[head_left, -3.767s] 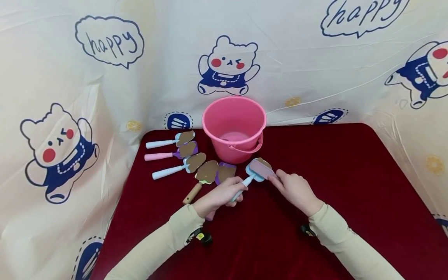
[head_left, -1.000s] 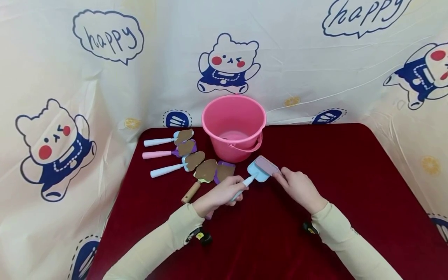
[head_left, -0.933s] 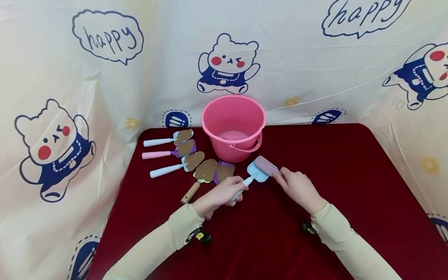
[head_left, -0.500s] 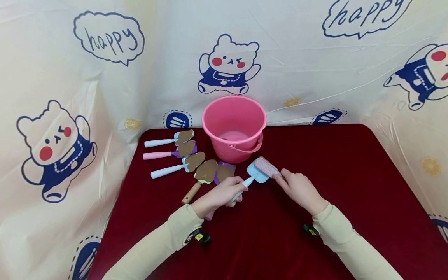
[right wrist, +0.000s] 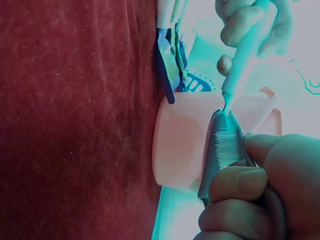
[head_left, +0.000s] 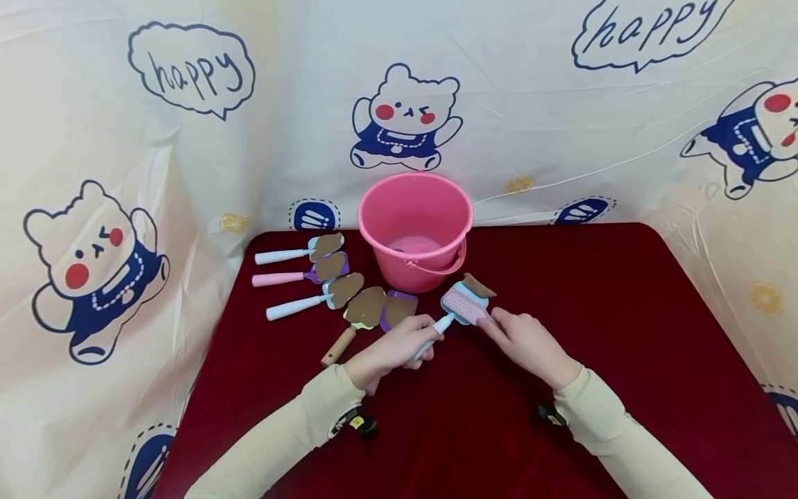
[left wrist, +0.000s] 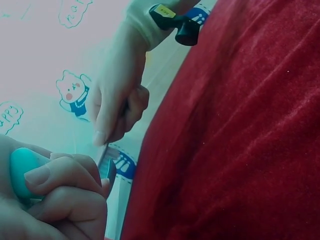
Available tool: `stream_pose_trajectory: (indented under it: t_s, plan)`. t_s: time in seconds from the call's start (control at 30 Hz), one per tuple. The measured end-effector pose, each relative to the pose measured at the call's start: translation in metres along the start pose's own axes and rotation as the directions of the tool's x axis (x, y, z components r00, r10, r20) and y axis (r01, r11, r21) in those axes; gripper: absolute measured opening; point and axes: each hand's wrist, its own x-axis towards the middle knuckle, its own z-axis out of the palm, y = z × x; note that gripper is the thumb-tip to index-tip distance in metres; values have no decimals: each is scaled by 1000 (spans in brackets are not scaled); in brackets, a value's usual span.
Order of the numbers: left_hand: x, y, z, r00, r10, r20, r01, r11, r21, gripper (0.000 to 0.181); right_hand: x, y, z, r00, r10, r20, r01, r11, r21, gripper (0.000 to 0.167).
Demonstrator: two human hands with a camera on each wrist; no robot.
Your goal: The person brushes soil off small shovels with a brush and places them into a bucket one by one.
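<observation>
My left hand (head_left: pixel 402 343) grips the white handle of a light blue toy trowel (head_left: pixel 442 324), its blade pointing away. In my right hand (head_left: pixel 530 346) is a lilac-backed brush (head_left: pixel 465 305), held near its end. The brush lies across the blade; in the right wrist view its white bristles (right wrist: pixel 226 147) face the blade. A thin brown piece (head_left: pixel 480 285) sticks out at the blade's far edge; whether it still touches the blade I cannot tell. In the left wrist view curled fingers (left wrist: pixel 70 175) wrap the handle, whose rounded end (left wrist: pixel 24 172) shows.
Behind the blade stands a pink bucket (head_left: pixel 405 272) with its handle hanging down. Several trowels with brown patches lie to the left, among them a wooden-handled one (head_left: pixel 339 346) and a purple one (head_left: pixel 399 309) partly behind my left hand. Dark red cloth (head_left: pixel 598 291) covers the table.
The brush has gone from the blade's far right edge back left toward the handle. The brown piece, earlier on the blade, now juts past its far edge. The left hand has stayed put.
</observation>
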Motion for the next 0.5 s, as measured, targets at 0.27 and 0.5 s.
stream_pose_trajectory:
  t_s: [0.27,0.5]
  plan:
    - [-3,0,0,1000,0,14,0,1000,19,26,2,14,-4,997,57,-59,-60,997,-48,31]
    - [-2,-1,0,1000,-4,24,3,1000,12,27,0,12,-4,995,44,-90,-49,997,-53,30]
